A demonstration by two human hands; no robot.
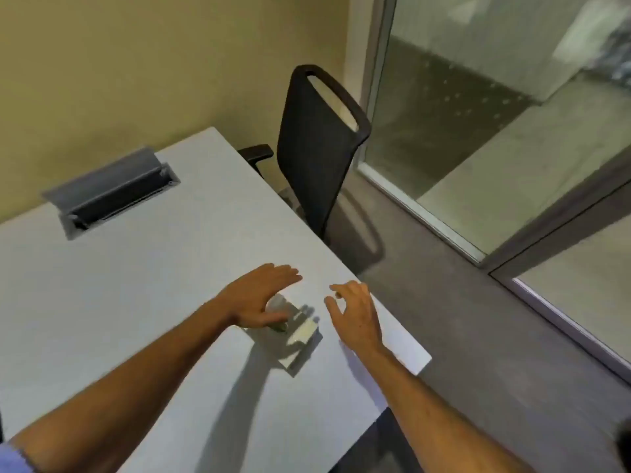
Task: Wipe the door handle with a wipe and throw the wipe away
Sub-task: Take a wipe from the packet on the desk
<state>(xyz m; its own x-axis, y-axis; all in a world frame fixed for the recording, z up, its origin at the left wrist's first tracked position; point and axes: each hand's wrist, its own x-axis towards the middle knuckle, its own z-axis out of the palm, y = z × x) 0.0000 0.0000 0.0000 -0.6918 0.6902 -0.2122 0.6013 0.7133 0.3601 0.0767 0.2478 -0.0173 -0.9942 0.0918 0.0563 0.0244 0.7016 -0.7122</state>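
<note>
head view: left hand (257, 298) lies flat, unclenched, pinning the wipe pack (293, 339); right hand (355, 312) hovers at its 3 o'clock, fingers spread, holding nothing. likely step: drawing a wipe, which calls for pinching a sheet.

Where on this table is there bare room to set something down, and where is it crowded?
Bare table lies between the open cable box and the left hand. It is crowded near the right edge: both hands, right hand, around the wipe pack.
</note>
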